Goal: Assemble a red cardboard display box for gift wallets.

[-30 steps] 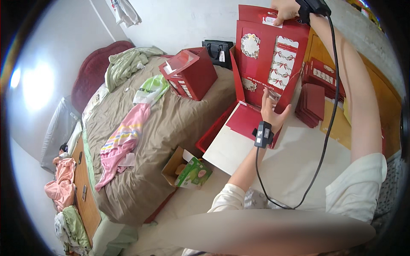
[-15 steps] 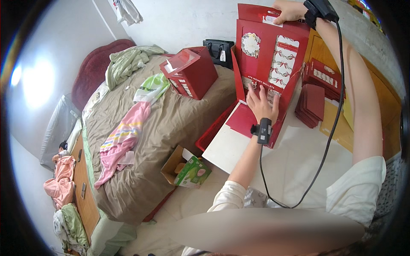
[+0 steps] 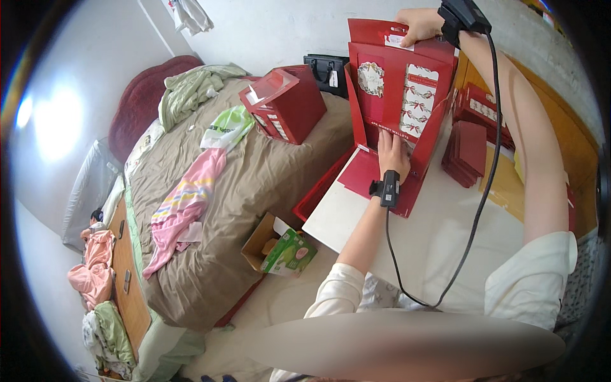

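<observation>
The left hand (image 3: 391,151) is lying flat and open, pressing on the bottom of the big red cardboard display stand (image 3: 398,95). The right hand (image 3: 420,24) is gripping the top edge of that stand, which is standing up on the white surface (image 3: 439,235). A stack of red flat boxes (image 3: 468,153) is sitting just beside the stand, and another red box (image 3: 286,105) is resting on the brown bed (image 3: 242,191).

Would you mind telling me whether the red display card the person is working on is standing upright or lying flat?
Upright: the red display card stands on the white table, right hand gripping its top edge, left hand pressed against its lower front.
</observation>
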`<move>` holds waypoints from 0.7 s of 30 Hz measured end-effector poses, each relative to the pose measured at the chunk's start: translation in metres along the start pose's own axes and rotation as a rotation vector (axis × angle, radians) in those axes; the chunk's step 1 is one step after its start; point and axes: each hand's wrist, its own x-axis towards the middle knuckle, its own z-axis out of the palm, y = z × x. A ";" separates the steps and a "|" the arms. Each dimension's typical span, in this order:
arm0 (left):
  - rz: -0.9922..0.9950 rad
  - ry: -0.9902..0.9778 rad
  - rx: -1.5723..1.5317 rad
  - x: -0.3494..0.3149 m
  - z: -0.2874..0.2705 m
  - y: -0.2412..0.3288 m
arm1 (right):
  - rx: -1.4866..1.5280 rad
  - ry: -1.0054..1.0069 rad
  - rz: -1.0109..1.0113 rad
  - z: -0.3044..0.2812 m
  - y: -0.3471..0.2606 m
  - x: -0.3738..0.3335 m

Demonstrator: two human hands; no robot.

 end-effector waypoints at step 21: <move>-0.425 -0.216 0.192 -0.026 0.010 0.022 | -0.194 -0.009 -0.069 0.040 -0.047 -0.027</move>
